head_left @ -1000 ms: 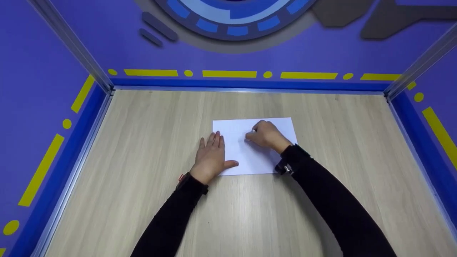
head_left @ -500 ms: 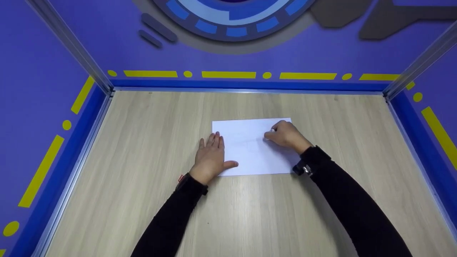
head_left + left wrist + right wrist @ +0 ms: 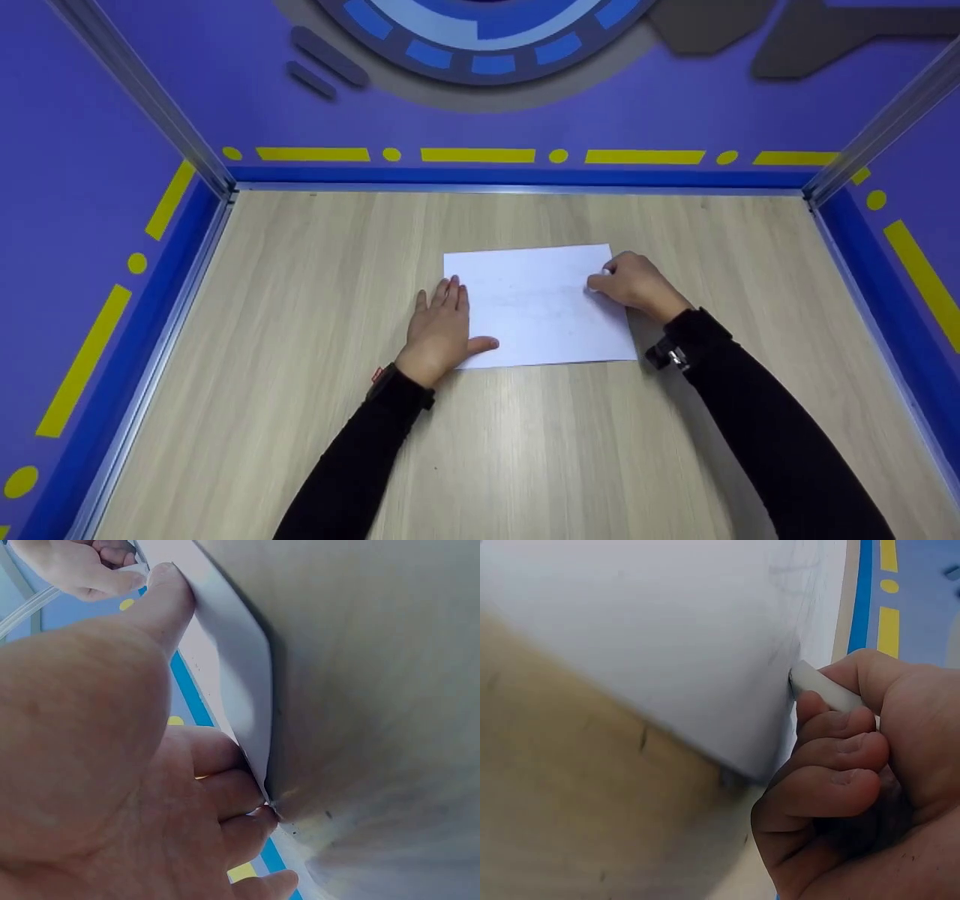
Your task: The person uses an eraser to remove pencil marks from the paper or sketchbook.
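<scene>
A white sheet of paper (image 3: 540, 322) lies on the table, with faint grey marks across its middle. My left hand (image 3: 439, 326) rests flat over the sheet's left edge, fingers straight and thumb spread onto the paper. In the right wrist view, my right hand (image 3: 855, 765) pinches a small white eraser (image 3: 826, 688) between thumb and curled fingers. The eraser's tip is darkened and sits right at the paper (image 3: 667, 637), where faint pencil lines show. In the head view my right hand (image 3: 637, 285) is at the sheet's right edge, hiding most of the eraser.
The wood-grain table (image 3: 330, 300) extends around the sheet. Blue-purple panels with yellow markings enclose it; the back panel (image 3: 480, 127) rises beyond a metal rail (image 3: 517, 189). Each wrist wears a dark strap, the right strap (image 3: 694, 334) carrying a small device.
My right hand has slid rightward with the eraser, from the sheet's middle to its right edge, uncovering faint marks. My left hand stays in place on the paper.
</scene>
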The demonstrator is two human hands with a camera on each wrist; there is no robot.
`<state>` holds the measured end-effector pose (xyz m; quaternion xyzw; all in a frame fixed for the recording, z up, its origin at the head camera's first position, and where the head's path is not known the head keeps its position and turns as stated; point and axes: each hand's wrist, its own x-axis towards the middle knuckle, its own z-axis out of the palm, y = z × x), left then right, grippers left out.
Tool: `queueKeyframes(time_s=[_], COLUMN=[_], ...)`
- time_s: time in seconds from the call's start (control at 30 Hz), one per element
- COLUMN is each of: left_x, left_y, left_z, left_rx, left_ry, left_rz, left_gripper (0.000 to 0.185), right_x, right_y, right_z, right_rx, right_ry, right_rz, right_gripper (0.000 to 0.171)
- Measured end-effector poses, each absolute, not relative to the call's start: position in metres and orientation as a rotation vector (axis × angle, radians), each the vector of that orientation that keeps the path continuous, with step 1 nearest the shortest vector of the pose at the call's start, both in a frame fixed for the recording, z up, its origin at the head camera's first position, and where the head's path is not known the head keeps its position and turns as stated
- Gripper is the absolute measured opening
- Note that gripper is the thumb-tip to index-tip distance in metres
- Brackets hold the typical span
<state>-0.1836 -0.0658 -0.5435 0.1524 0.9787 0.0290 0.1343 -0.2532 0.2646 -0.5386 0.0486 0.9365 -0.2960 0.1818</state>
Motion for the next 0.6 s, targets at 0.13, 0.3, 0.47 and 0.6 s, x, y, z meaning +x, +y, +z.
queueKeyframes(time_s=[0.13,0.3,0.47,0.6], left_x=[-0.1834,-0.1837,-0.1834,-0.1835], left_y=[-0.0654,-0.0648,-0.065,-0.0657], left_z=[-0.5436,-0.5433,-0.5438,-0.5445], left_rx=[0.449,0.453,0.448,0.441], left_ry=[2.842,2.85,2.848,2.836], left_rz=[0.082,0.094,0.123,0.138], left_gripper=[0.115,0.114,0.115,0.115], right_x=[-0.2519,-0.2513,-0.2514,-0.2497], right_y=[0.2714,0.2731,0.2702,0.2685], right_z=[-0.5368,-0.5356,-0.5346,-0.5355], right_rx=[0.202,0.186,0.171,0.152], right_ry=[2.614,2.62,2.628,2.66], right_rz=[-0.831,-0.822,-0.783,-0.736], right_gripper=[0.037,0.029,0.032,0.038])
